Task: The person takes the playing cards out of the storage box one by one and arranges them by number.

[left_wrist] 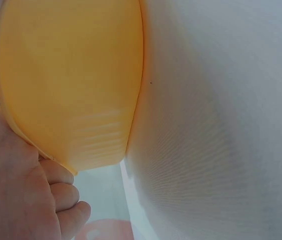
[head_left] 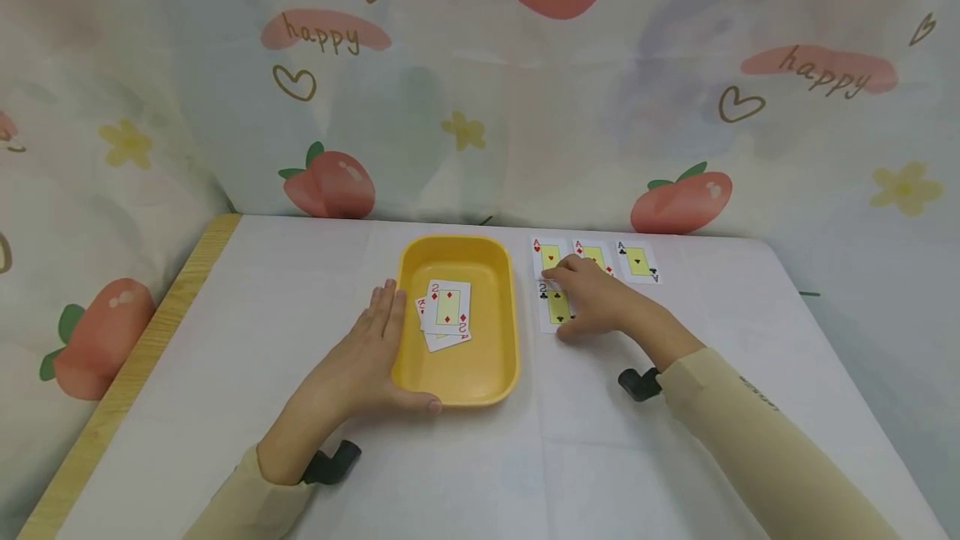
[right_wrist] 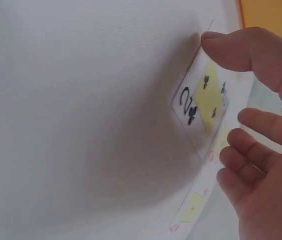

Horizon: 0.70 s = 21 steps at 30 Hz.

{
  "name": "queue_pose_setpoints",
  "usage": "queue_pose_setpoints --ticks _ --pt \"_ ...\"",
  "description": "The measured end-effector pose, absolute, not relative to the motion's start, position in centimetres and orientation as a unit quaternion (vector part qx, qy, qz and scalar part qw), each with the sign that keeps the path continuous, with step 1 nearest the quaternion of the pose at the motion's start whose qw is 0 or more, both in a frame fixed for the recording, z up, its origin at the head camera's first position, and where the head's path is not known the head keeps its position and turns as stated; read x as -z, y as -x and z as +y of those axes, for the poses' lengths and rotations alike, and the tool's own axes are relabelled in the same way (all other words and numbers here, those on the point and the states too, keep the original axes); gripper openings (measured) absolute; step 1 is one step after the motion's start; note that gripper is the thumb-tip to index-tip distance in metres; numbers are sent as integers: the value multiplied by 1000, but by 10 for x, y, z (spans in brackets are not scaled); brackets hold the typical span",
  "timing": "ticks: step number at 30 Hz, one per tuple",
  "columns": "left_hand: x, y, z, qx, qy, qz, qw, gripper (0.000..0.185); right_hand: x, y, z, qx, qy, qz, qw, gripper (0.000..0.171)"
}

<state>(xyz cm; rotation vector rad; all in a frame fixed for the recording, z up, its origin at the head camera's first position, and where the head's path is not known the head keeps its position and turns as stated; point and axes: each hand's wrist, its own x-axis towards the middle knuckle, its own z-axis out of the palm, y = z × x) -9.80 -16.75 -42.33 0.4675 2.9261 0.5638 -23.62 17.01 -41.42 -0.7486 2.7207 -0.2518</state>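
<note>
The two of clubs [head_left: 556, 308] is lying face up on the white bench [head_left: 225, 340], just below the row of three aces, with the person's right hand over it.

Going left to right: the left hand [head_left: 365, 361] is resting flat along the left wall of the yellow tray [head_left: 480, 386], fingers straight and thumb hooked at the near corner; the left wrist view is showing the tray's outer wall pressed against the palm. It seems to be steadying the tray rather than lifting it. Inside the tray a few cards are lying fanned, the two of diamonds [head_left: 448, 307] on top and a red three partly showing beneath.

Right of the tray, the right hand [head_left: 592, 300] is pinching the two of clubs, thumb at one edge and fingers curled at the other, as the right wrist view shows. The ace of hearts [head_left: 548, 257], a second red ace [head_left: 594, 255] and the ace of clubs [head_left: 638, 262] are lying beyond it.

Judging by this, the card is being set or straightened in a second row; the next move probably calls for a clean release without nudging the aces.
</note>
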Motion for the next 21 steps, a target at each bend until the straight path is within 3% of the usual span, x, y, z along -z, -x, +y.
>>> queue_pose_setpoints --ticks 21 --pt "423 99 -167 -188 -145 968 77 151 367 214 121 183 324 921 114 87"
